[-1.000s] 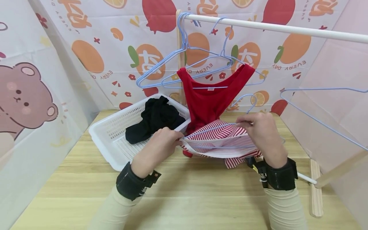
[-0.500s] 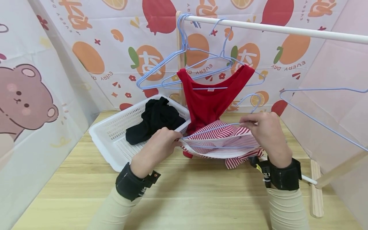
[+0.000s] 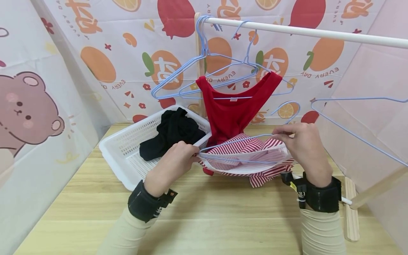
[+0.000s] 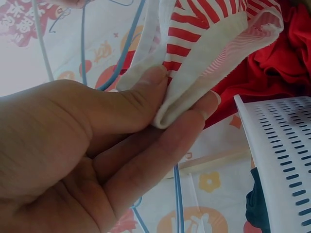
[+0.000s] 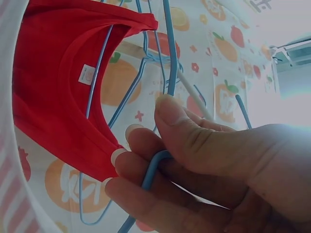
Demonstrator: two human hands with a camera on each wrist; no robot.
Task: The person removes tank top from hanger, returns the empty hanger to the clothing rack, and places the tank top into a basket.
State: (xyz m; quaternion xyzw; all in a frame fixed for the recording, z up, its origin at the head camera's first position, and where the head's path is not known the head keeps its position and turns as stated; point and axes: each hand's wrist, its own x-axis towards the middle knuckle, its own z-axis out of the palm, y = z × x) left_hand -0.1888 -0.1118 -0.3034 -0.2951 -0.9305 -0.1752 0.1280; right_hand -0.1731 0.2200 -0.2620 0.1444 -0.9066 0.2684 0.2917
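Note:
A red-and-white striped garment (image 3: 248,146) with a white band lies bunched in front of the red tank top (image 3: 226,118), its band spread wide. My left hand (image 3: 173,161) pinches the left end of this band (image 4: 204,58) between thumb and fingers. With the thumb and curled fingers of my right hand (image 3: 304,148), I hold a light blue wire hanger (image 5: 172,53) near its neck. The hanger slopes left across the band's opening, its left end close to my left fingertips. Its hook points up and back. Part of the lower bar is hidden by the garment and right hand.
Left of the garment stands a white perforated basket (image 3: 119,166) holding a black garment (image 3: 176,131). Several blue hangers (image 3: 178,76) hang from the white rail (image 3: 302,31), one bearing the tank top. Another hanger (image 3: 357,140) juts in at right, above the rack's wooden foot (image 3: 351,212).
My right hand has shifted right with the hanger, whose hook has moved right too. The hanger's left end has come nearer the pinched band end. My left hand stays nearly still.

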